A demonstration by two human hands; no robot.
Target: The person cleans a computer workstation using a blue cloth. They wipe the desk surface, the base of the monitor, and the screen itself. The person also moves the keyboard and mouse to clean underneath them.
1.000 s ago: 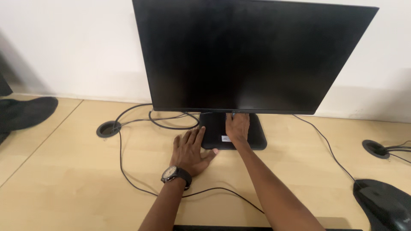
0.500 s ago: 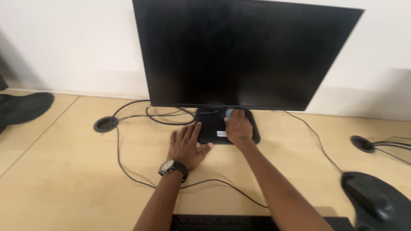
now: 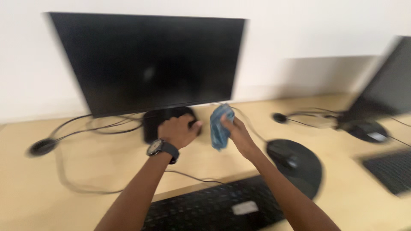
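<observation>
Two hands work below the monitor [image 3: 145, 60]: the left hand [image 3: 177, 130] rests curled on the black monitor base [image 3: 150, 124], its grip closed over the base top. The right hand [image 3: 237, 134] pinches a blue cloth [image 3: 219, 126], which hangs vertically just right of the base, above the surface [image 3: 51, 196].

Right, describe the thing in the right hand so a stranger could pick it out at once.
Start at the big dark monitor against the white wall and drop to its lower right corner. Just below, above the wooden desk, the right hand holds up a crumpled cloth. It is the only blue, soft thing there; the base, cables, keyboard and mouse around it are all black.
</observation>
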